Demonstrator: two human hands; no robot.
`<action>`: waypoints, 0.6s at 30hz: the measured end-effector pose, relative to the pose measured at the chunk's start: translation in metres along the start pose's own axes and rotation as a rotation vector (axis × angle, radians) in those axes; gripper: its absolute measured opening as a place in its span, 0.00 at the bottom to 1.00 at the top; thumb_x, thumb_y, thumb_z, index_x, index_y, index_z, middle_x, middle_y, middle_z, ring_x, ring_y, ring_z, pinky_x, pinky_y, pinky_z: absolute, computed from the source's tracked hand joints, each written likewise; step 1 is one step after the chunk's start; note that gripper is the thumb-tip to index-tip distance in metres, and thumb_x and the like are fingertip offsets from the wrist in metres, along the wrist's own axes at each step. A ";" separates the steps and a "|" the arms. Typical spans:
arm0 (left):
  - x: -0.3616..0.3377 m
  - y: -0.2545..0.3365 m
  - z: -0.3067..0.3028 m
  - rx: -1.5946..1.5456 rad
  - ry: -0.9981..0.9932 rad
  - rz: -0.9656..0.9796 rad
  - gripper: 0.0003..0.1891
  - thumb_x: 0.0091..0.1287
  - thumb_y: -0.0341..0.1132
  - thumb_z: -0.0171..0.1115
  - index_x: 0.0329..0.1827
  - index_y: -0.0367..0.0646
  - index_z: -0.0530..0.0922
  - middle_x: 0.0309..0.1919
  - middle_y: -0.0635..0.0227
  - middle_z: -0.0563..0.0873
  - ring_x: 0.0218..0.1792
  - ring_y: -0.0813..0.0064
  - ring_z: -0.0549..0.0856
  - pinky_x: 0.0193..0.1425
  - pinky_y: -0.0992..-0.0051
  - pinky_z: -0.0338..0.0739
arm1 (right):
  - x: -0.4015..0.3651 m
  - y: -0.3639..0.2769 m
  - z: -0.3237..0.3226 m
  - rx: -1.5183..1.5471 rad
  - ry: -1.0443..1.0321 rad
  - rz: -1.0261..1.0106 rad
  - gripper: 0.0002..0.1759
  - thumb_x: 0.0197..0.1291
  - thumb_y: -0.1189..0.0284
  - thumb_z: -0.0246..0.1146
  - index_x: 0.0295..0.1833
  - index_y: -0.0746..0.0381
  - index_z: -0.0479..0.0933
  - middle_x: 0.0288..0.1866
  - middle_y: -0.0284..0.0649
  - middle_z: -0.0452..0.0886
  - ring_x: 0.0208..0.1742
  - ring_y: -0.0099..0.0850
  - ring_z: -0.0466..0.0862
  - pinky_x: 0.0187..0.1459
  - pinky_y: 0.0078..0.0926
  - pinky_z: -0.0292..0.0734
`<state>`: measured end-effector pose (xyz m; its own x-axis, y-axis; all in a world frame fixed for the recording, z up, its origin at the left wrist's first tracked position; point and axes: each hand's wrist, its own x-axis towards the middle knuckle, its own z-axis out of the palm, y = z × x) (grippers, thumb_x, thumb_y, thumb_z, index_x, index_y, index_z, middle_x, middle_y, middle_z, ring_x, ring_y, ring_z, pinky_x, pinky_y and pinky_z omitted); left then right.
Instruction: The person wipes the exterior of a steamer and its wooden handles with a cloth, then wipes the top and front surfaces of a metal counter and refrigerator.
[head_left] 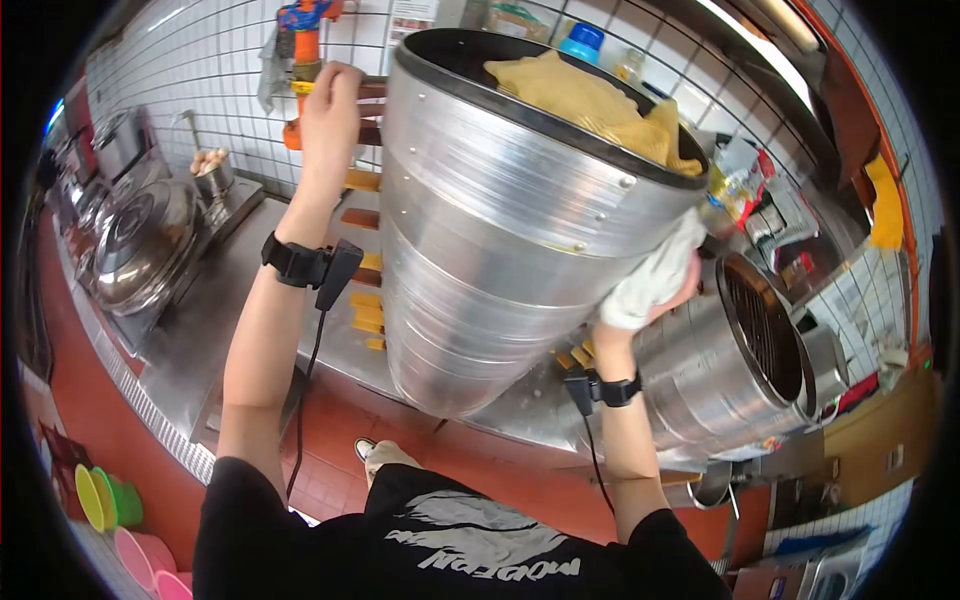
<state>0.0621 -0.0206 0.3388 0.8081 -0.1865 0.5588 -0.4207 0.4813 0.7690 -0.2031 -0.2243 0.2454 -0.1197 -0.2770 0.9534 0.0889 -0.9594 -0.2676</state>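
In front of me rises a tall stack of round metal steamer tiers (pixel 490 200), with wooden handles (pixel 362 218) down its left side. A yellowish ribbed cloth (pixel 580 95) lies bunched over the dark opening at its top. My left hand (pixel 335 95) is closed at the uppermost handle on the left, its fingertips partly hidden. On the right side, my right hand (pixel 680 290) is closed on a white cloth (pixel 655 270) that touches the metal wall. The cloth covers most of that hand's fingers.
A second metal steamer stack (pixel 700 360) with a slatted top stands at right on the steel counter (pixel 260 330). A domed-lid pot (pixel 145 245) and a can of eggs (pixel 212 175) are at left. Orange pipework (pixel 305 50) runs up the tiled wall. Coloured tubs (pixel 105 500) sit low left.
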 end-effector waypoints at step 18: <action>0.002 -0.002 -0.008 0.051 -0.096 -0.023 0.15 0.75 0.43 0.44 0.48 0.41 0.73 0.26 0.67 0.81 0.26 0.78 0.81 0.31 0.79 0.74 | 0.050 -0.099 0.006 -0.078 -0.233 -0.521 0.33 0.45 0.67 0.71 0.62 0.51 0.76 0.69 0.55 0.67 0.66 0.49 0.69 0.65 0.46 0.62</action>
<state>0.0677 -0.0156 0.3355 0.7755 -0.2791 0.5663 -0.4253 0.4320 0.7953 -0.2117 -0.1430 0.3209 0.0938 0.2435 0.9654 0.0022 -0.9697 0.2444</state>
